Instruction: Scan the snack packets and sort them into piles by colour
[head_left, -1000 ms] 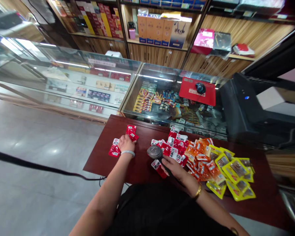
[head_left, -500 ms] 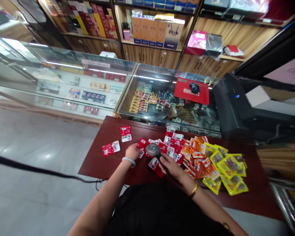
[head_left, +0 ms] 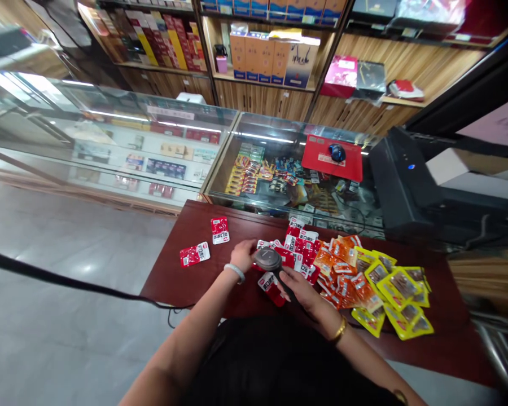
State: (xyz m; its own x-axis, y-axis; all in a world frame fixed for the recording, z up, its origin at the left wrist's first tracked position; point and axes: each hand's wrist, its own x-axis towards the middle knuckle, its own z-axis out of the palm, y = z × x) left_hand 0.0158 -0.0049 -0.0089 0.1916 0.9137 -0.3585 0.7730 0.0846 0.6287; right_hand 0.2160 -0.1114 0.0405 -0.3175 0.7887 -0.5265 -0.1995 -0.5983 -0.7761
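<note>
A pale grey, glossy tiled floor (head_left: 59,316) is reflecting soft patches of light on the left. An L-shaped glass display counter (head_left: 161,141) is running across the room, lit strips glowing inside it over rows of small boxes. A red mat (head_left: 322,158) is lying on its glass top beside a black monitor (head_left: 398,186). Behind, wood-grain shelving (head_left: 262,96) is lining the wall, carrying upright orange cartons (head_left: 258,53) and coloured boxes. A dark reddish-brown wooden table (head_left: 182,282) is standing in front of the counter.

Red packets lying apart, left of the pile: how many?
2. One red packet near the table's left edge; another red packet behind it, nearer the glass counter. Left hand may hide more.
</note>
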